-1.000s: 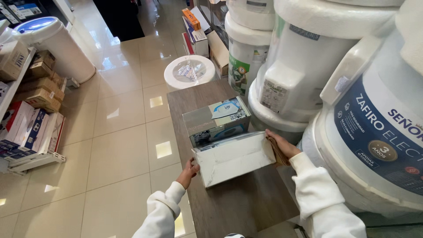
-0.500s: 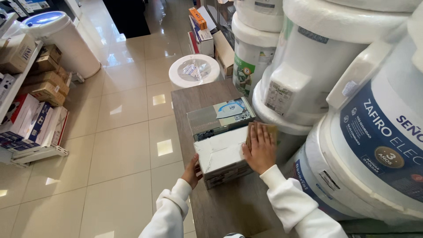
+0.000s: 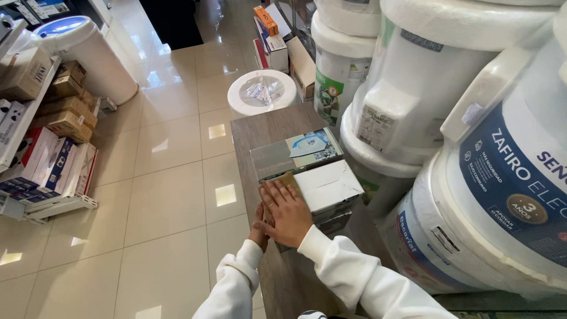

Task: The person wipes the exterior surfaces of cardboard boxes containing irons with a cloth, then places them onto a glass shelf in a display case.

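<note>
Your right hand [image 3: 287,211] is lying on a white, matt cardboard box [image 3: 326,188] with glossy printed sides; it is sitting on the matt, wood-grain bench [image 3: 277,127], beside glossy cream floor tiles [image 3: 171,195].
</note>
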